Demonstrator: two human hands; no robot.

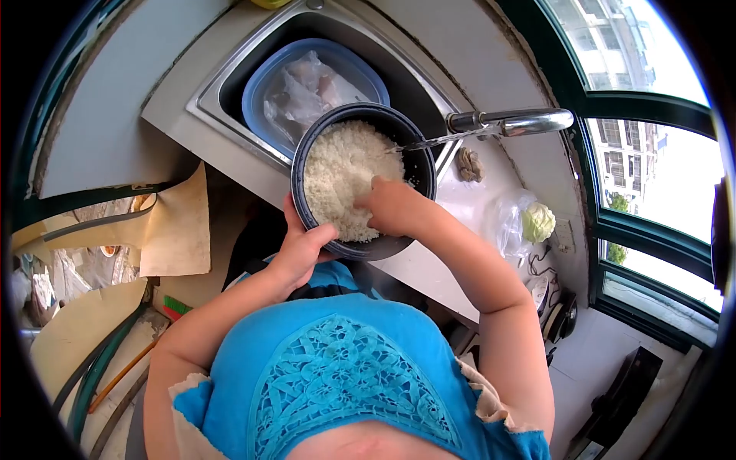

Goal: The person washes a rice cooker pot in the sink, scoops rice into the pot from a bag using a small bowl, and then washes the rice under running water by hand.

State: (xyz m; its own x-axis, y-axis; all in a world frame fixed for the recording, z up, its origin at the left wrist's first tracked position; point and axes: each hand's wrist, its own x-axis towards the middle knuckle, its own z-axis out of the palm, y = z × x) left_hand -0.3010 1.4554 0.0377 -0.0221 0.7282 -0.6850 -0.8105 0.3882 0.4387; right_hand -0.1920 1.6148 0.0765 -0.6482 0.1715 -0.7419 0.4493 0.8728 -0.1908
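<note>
A dark round pot (423, 172) is tilted under the tap (529, 121), and a thin stream of water runs into it. White rice (337, 165) fills much of the pot. My left hand (300, 244) grips the lower left rim, thumb on top, with the other fingers hidden below. My right hand (389, 205) reaches inside the pot, its fingers bent against the rice; the fingertips are partly hidden, so whether grains are in its grasp is unclear.
Behind the pot, a blue basin (257, 96) in the metal sink (211, 96) holds a plastic bag (307, 88) with pale contents. A light green cabbage (538, 222) lies on the right counter beside a brown lump (470, 164). Windows line the right side.
</note>
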